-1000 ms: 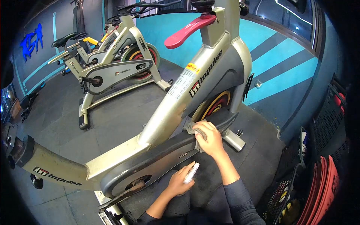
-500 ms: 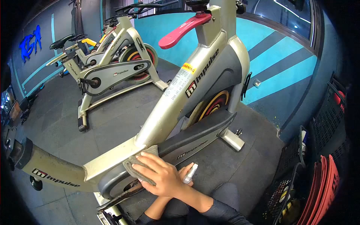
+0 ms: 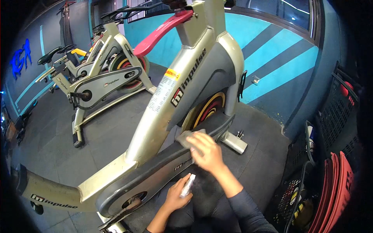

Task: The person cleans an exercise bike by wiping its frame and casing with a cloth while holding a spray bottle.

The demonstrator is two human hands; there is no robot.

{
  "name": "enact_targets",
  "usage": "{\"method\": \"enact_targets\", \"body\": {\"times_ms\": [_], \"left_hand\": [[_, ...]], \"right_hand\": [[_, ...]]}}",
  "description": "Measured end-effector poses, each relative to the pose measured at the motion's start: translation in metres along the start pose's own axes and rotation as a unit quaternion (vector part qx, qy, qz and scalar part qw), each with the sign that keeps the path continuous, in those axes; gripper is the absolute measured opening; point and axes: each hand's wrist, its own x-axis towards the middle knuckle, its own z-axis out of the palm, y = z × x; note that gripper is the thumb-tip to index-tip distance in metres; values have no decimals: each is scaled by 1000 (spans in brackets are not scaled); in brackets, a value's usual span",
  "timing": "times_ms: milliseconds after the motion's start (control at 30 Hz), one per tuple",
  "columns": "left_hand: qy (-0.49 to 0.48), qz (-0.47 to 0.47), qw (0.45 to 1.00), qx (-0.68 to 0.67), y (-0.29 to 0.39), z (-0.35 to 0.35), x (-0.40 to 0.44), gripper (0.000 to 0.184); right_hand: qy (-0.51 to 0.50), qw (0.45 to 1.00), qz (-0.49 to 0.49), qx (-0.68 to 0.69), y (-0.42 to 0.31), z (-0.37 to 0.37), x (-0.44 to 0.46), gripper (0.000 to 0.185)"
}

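A grey cloth (image 3: 185,139) lies under the fingers of my right hand (image 3: 206,152), pressed on the upper edge of the dark chain guard (image 3: 155,171) of a spin bike. Lower down, my left hand (image 3: 176,197) is wrapped round a white spray bottle (image 3: 188,185), its lower part hidden by the fingers. The bike's pale gold frame (image 3: 149,128) slants up behind the cloth, with a warning label and a red lever (image 3: 163,33) near the top. Its flywheel (image 3: 210,110) shows just beyond my right hand.
More spin bikes (image 3: 103,83) stand at the back left on dark floor tiles. To the right is a black perforated rack (image 3: 338,112) with red folded mats or plates (image 3: 334,190) at its foot. A blue and grey wall (image 3: 272,58) runs behind.
My right hand has moved the cloth forward and right along the chain guard, from the frame's low joint towards the flywheel. My left hand with the spray bottle now shows uncovered. The view has shifted slightly.
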Motion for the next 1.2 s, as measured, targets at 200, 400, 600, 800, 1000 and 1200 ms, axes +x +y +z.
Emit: {"method": "enact_targets", "body": {"times_ms": [200,400,600,800,1000,1200], "left_hand": [[5,12,1000,9,-1,0,1,74],[3,11,1000,-17,4,-2,2,75],[18,30,999,-21,0,1,2,75],[4,4,1000,-14,0,1,2,75],[6,-10,1000,5,-6,3,2,75],[0,1,1000,10,-1,4,7,75]], "right_hand": [[45,990,116,-60,107,-22,5,32],[76,977,183,-74,118,-21,17,27],[39,985,133,-108,39,-19,7,28],[27,987,95,-126,-6,-13,-1,34],[-76,968,159,-176,39,-25,34,31],[-184,916,275,-228,86,-23,79,36]]}}
